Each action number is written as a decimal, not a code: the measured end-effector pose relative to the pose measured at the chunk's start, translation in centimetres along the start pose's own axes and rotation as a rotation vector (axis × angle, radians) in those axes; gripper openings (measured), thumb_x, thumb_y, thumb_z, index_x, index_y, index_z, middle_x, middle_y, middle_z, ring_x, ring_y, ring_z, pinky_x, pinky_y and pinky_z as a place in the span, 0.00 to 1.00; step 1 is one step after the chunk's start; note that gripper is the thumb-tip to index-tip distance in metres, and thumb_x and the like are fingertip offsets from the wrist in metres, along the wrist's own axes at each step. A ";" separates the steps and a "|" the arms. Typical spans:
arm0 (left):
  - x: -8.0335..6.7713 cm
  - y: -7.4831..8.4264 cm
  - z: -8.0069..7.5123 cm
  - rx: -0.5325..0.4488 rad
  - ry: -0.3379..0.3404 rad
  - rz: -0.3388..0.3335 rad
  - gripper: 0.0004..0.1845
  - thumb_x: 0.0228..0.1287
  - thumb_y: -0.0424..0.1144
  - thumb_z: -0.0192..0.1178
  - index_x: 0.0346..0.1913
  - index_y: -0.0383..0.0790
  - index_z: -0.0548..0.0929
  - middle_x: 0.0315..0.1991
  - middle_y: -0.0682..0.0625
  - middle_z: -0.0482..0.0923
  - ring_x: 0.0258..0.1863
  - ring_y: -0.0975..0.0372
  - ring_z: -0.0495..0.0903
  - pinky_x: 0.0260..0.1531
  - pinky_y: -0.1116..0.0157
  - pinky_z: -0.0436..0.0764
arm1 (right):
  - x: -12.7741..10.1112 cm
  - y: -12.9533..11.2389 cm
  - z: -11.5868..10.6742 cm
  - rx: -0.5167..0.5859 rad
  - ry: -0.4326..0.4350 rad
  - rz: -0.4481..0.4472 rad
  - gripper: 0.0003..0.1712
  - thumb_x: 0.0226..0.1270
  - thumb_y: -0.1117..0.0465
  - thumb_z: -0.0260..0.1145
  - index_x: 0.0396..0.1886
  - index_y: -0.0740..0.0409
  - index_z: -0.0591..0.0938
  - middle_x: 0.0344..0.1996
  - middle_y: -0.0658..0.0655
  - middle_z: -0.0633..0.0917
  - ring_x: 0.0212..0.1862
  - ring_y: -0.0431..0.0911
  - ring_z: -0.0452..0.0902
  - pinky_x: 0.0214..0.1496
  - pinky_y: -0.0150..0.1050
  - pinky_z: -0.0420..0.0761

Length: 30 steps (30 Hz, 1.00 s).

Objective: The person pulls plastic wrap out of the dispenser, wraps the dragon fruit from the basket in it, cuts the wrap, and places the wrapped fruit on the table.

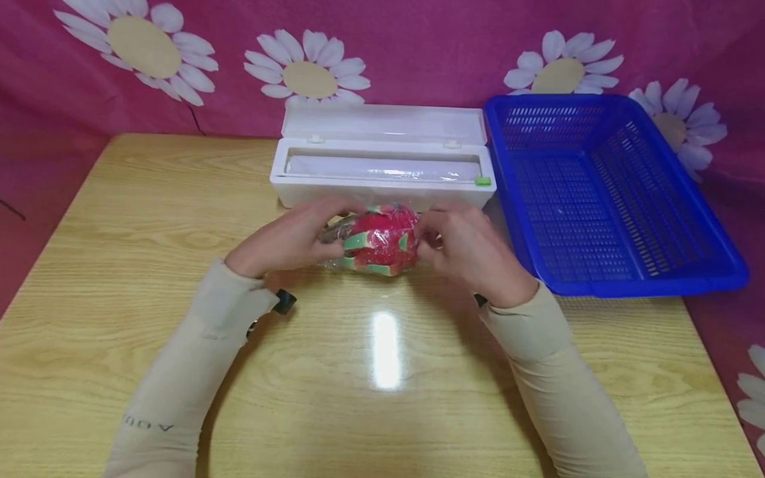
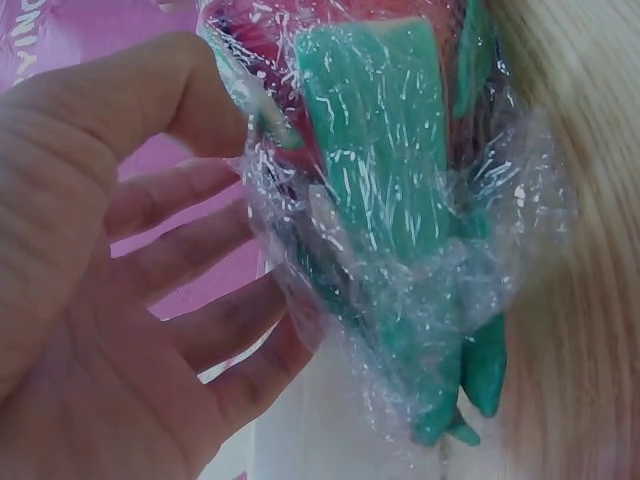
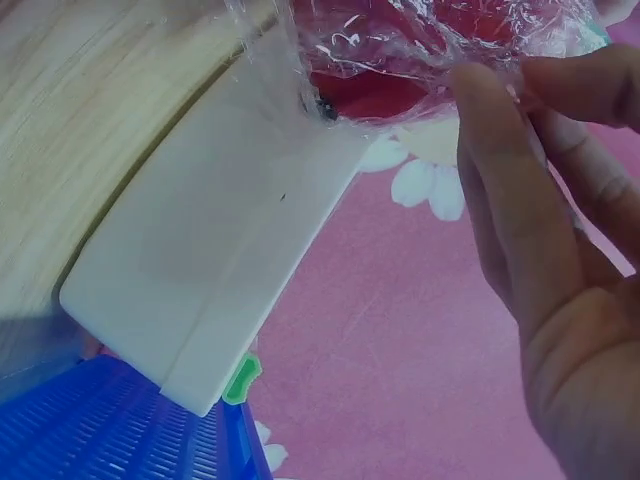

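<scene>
A red fruit with green scales, a dragon fruit [image 1: 382,240], sits wrapped in clear cling film just above the wooden table [image 1: 149,219]. My left hand [image 1: 293,239] holds its left side, fingers curled round the film [image 2: 400,300]. My right hand [image 1: 460,245] grips the right side and pinches the film [image 3: 420,40] with thumb and fingertips [image 3: 500,150]. In the left wrist view the green scales [image 2: 380,170] show under crinkled film. Right behind the fruit stands the white cling film dispenser [image 1: 382,166] with its lid open and the roll [image 1: 376,167] inside.
A blue plastic basket [image 1: 597,192] with nothing in it stands at the right of the dispenser, touching it. A green slider [image 1: 483,180] sits at the dispenser's right end. Pink flowered cloth [image 1: 418,46] hangs behind. Bare tabletop lies to the left and near me.
</scene>
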State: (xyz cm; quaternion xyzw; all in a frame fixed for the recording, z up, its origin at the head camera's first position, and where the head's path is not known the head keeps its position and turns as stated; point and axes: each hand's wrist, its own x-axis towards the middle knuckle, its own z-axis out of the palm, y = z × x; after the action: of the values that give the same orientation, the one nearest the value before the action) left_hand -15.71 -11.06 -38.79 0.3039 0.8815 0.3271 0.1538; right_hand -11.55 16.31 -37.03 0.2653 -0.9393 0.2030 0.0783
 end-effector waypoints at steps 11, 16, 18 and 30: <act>0.3 -0.1 0.5 -0.060 0.014 0.012 0.35 0.63 0.35 0.70 0.72 0.47 0.68 0.70 0.50 0.74 0.72 0.56 0.74 0.69 0.54 0.79 | 0.6 0.5 0.5 0.114 0.050 0.049 0.07 0.63 0.75 0.68 0.39 0.65 0.83 0.36 0.62 0.87 0.41 0.54 0.86 0.46 0.48 0.87; 0.6 -0.1 0.7 -0.071 0.022 0.002 0.38 0.63 0.31 0.67 0.74 0.46 0.64 0.72 0.48 0.71 0.72 0.56 0.74 0.65 0.55 0.82 | 0.7 1.0 0.5 0.156 0.033 0.115 0.21 0.66 0.71 0.71 0.58 0.68 0.80 0.50 0.67 0.85 0.49 0.59 0.89 0.50 0.51 0.89; 0.7 -0.1 0.8 -0.072 0.020 -0.012 0.41 0.62 0.30 0.66 0.77 0.47 0.61 0.74 0.48 0.69 0.70 0.57 0.74 0.62 0.56 0.83 | 0.8 1.2 0.5 0.146 0.002 0.108 0.26 0.68 0.70 0.70 0.64 0.68 0.78 0.55 0.68 0.83 0.52 0.60 0.88 0.54 0.52 0.88; 1.3 -0.1 1.3 -0.063 -0.017 0.028 0.51 0.62 0.28 0.67 0.83 0.55 0.53 0.79 0.52 0.61 0.68 0.59 0.67 0.71 0.55 0.76 | 0.9 2.2 0.8 0.201 -0.153 0.033 0.36 0.73 0.71 0.64 0.78 0.60 0.67 0.72 0.65 0.76 0.67 0.59 0.79 0.72 0.55 0.76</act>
State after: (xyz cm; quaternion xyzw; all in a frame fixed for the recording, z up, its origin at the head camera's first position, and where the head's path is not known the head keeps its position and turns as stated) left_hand -16.11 -9.68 -39.92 0.3140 0.8650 0.3543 0.1661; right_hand -13.50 17.22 -38.30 0.2710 -0.9217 0.2767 -0.0238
